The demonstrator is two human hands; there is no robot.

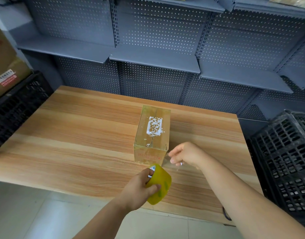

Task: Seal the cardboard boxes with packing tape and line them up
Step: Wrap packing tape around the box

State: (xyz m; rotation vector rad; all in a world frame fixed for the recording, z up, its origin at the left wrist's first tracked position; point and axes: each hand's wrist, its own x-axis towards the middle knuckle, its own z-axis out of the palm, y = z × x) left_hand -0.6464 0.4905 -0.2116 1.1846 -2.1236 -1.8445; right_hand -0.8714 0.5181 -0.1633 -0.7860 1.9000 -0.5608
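One cardboard box (152,133) stands on the wooden table (76,138), flaps closed, with a torn white label on top and glossy tape along its edges. My left hand (139,188) grips a yellowish roll of packing tape (161,184), a finger through its core, just in front of the box. My right hand (184,155) pinches the free end of a clear tape strip (167,161) pulled from the roll, beside the box's near right corner.
Black plastic crates stand at the right (284,163) and left (17,107) of the table. A large cardboard carton (5,66) rests on the left crate. Grey pegboard shelving (153,59) runs behind the table. Pale floor tiles lie below the near edge.
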